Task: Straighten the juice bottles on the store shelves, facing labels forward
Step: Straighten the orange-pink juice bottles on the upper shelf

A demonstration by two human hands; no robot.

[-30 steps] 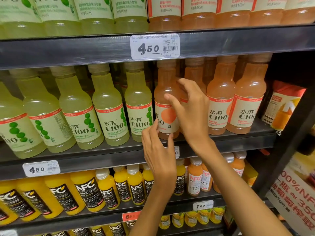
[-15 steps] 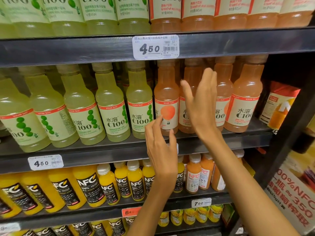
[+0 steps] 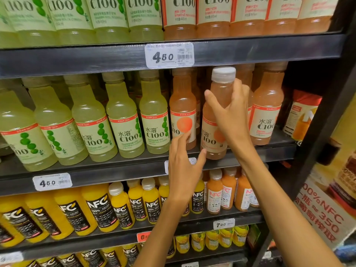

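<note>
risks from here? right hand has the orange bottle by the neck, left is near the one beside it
1. The right hand grips the held bottle high on its neck, base at the shelf lip; it could tip off the edge.
2. Bottles stand close on both sides; twisting it could knock the right neighbour.
3. The left hand has its fingers at the left neighbour; a nudge could turn its label further off front.
</note>
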